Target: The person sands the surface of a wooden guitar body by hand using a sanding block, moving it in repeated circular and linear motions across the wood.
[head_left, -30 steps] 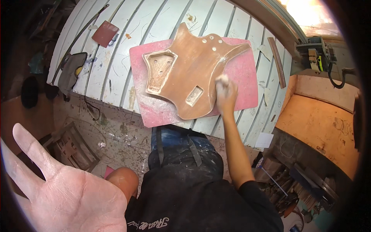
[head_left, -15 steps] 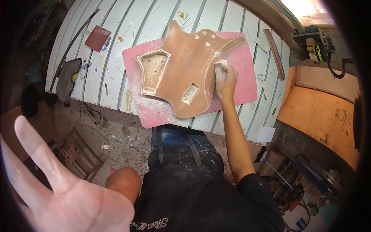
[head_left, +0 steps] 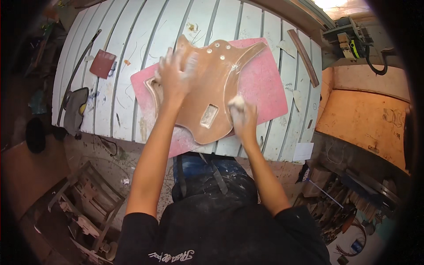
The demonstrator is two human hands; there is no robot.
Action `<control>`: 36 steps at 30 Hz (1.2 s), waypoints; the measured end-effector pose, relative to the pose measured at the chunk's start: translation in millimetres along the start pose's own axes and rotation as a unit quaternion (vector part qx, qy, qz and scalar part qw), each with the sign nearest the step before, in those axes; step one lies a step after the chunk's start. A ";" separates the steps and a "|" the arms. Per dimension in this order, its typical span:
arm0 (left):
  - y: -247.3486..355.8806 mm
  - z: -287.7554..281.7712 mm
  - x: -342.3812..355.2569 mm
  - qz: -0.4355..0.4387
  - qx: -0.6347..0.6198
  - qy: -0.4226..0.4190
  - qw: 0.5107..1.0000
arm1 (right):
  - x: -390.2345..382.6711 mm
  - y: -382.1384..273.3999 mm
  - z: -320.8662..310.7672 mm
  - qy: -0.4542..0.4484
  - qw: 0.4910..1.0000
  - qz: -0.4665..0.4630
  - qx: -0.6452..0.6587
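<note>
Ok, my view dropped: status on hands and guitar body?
Left hand open, blurred, over guitar body, left side. Right hand curled at its right edge, hold unclear. Body on pink mat. Left hand partly hides larger cavity.

A guitar body [head_left: 205,88] lies on a mat [head_left: 263,88] atop the slatted table [head_left: 251,24], sandpaper [head_left: 102,64] to its left, a wooden strip [head_left: 303,58] right.

Right of the wooden body [head_left: 207,88] the pink mat [head_left: 263,86] leaves room, but the right hand [head_left: 244,118] blocks the near side
</note>
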State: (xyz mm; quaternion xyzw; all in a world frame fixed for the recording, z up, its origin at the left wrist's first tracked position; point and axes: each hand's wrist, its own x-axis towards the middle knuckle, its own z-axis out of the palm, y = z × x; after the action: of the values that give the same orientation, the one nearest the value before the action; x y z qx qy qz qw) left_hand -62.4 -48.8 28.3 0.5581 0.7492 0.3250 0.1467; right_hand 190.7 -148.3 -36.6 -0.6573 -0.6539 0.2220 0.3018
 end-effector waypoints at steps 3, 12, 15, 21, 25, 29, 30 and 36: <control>3.5 41.2 0.2 0.023 0.160 -0.032 0.986 | 10.4 5.4 -8.0 -0.070 0.997 0.023 -0.003; 10.7 47.8 -2.2 0.047 0.200 -0.036 0.978 | -1.8 4.5 -4.9 -0.005 1.000 -0.001 0.007; 8.7 50.8 -4.2 0.071 0.200 -0.024 0.977 | 28.9 -8.1 -9.5 -0.042 0.999 0.009 0.001; 12.0 51.7 -0.3 0.085 0.198 -0.022 0.976 | 27.1 -1.0 1.4 0.008 1.000 0.014 0.006; 12.0 50.7 -0.1 0.076 0.194 -0.026 0.978 | -1.4 -3.0 -11.8 -0.039 0.999 -0.010 0.018; 11.3 53.1 -3.5 0.091 0.198 -0.035 0.975 | 80.4 -19.1 -5.2 0.025 0.999 0.041 0.001; 12.1 54.1 -6.2 0.086 0.197 -0.040 0.976 | 75.1 -16.9 -6.3 0.017 0.999 0.034 -0.003; 13.4 49.1 -0.5 0.079 0.195 -0.034 0.977 | -10.3 0.9 -13.2 -0.031 0.995 -0.071 0.057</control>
State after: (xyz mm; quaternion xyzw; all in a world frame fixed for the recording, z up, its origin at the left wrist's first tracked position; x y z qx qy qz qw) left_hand -23.7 -31.1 0.3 0.6440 0.7465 0.1637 0.0345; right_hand 200.0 -159.9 -28.8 -0.5838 -0.6940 0.2572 0.3338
